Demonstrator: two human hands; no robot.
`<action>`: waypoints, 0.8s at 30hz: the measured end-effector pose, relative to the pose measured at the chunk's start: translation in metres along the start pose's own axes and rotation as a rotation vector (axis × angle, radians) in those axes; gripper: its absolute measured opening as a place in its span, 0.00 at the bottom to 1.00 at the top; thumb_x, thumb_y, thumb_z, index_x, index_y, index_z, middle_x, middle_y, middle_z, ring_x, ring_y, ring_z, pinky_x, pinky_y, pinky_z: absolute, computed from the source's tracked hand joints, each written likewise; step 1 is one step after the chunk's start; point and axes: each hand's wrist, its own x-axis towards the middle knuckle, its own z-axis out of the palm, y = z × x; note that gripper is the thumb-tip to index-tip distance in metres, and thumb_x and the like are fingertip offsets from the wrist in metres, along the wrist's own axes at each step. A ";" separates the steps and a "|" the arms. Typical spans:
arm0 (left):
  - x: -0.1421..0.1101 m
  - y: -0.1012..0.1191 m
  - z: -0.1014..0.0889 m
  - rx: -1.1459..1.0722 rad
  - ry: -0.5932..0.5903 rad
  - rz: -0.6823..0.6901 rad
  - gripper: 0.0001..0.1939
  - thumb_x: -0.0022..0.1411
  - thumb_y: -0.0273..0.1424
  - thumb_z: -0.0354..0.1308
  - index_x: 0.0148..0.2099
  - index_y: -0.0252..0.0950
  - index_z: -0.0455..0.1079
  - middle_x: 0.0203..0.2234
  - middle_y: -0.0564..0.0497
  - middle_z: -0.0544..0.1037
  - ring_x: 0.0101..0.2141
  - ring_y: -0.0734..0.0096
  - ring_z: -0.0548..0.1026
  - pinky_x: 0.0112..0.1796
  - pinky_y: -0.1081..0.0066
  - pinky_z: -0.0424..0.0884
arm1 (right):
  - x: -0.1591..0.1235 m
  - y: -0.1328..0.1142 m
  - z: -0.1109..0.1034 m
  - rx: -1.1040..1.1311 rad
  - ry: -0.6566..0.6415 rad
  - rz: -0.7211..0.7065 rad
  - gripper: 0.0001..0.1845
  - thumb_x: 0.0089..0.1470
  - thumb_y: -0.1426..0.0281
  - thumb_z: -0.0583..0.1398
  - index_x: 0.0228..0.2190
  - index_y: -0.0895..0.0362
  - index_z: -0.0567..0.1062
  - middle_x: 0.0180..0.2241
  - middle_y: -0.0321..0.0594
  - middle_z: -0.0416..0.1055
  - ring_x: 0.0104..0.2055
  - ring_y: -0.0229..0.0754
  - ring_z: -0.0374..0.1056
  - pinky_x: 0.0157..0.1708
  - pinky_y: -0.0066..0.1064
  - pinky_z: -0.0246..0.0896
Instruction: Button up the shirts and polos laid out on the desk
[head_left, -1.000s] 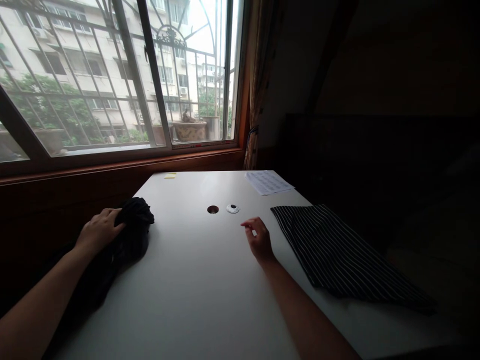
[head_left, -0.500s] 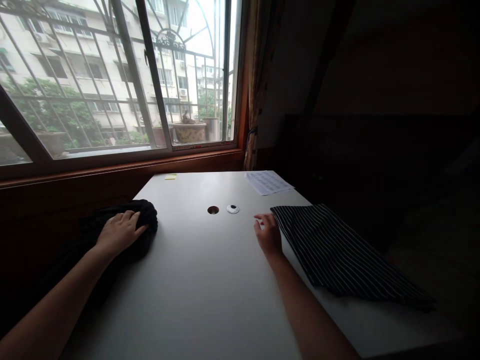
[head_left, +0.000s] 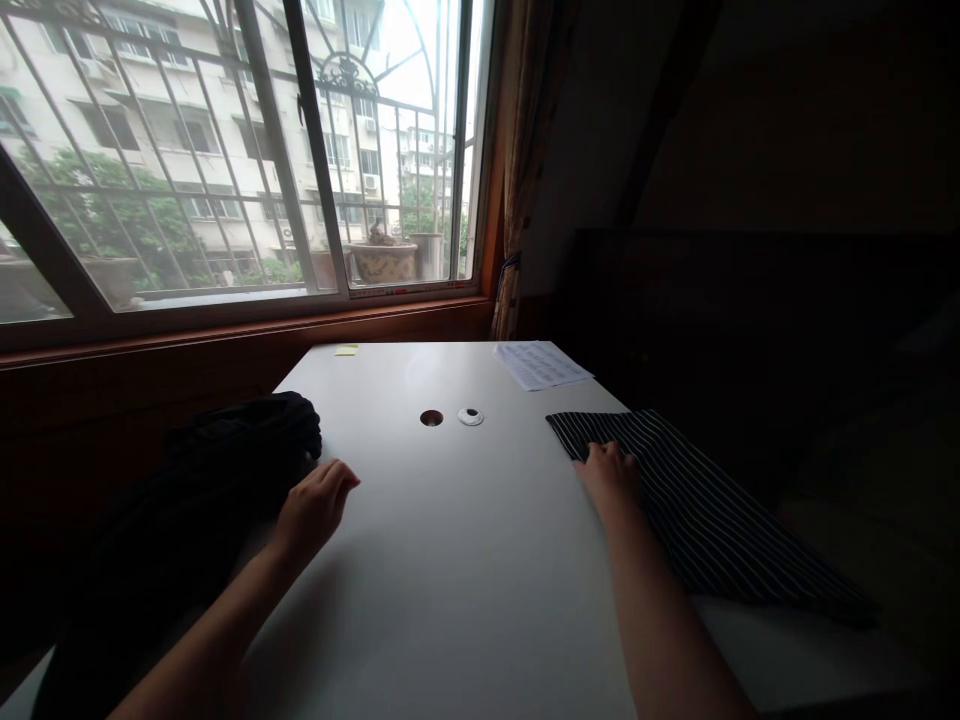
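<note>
Hands (head_left: 311,510) (head_left: 611,478), two; striped cloth (head_left: 705,515), one; black cloth (head_left: 217,470), one.

One camera, worn on the head, looks ahead and down over the close table (head_left: 450,560), with the window (head_left: 318,150) further off.

White desk (head_left: 450,600): yellow sticky note (head_left: 346,351) near far left corner, printed sheets (head_left: 541,366) far right, round cable hole (head_left: 431,418), white grommet cap (head_left: 471,417) just right of it. Behind: sliding window (head_left: 317,150), metal grille (head_left: 346,72) outside, patterned planter (head_left: 384,263), apartment building (head_left: 199,138), trees (head_left: 97,215). Tied curtain (head_left: 519,190) right of window.
</note>
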 end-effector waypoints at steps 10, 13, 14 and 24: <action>-0.012 0.021 0.013 -0.109 -0.168 0.091 0.14 0.71 0.35 0.45 0.39 0.40 0.71 0.33 0.47 0.76 0.37 0.62 0.73 0.38 0.66 0.69 | -0.018 0.000 -0.002 0.166 0.050 -0.337 0.11 0.57 0.72 0.57 0.23 0.58 0.73 0.32 0.44 0.69 0.33 0.44 0.65 0.35 0.34 0.58; -0.011 0.028 0.013 -0.092 -0.173 0.136 0.12 0.70 0.35 0.48 0.41 0.41 0.73 0.35 0.46 0.77 0.39 0.60 0.72 0.40 0.64 0.69 | -0.041 -0.032 0.001 0.277 0.046 -0.424 0.12 0.58 0.71 0.57 0.22 0.57 0.72 0.30 0.41 0.68 0.32 0.41 0.65 0.33 0.32 0.58; -0.011 0.029 0.013 -0.097 -0.181 0.147 0.12 0.70 0.35 0.49 0.43 0.41 0.74 0.37 0.46 0.77 0.41 0.59 0.72 0.41 0.63 0.70 | -0.050 -0.047 0.001 0.318 0.036 -0.458 0.12 0.58 0.71 0.57 0.22 0.56 0.72 0.30 0.40 0.69 0.32 0.41 0.66 0.33 0.31 0.59; -0.025 0.022 0.033 -0.234 -0.122 0.083 0.31 0.59 0.42 0.62 0.63 0.41 0.62 0.53 0.41 0.71 0.53 0.45 0.68 0.51 0.49 0.69 | -0.138 -0.213 -0.103 1.353 -0.558 -0.763 0.08 0.55 0.64 0.64 0.31 0.56 0.79 0.29 0.36 0.73 0.32 0.40 0.67 0.35 0.32 0.61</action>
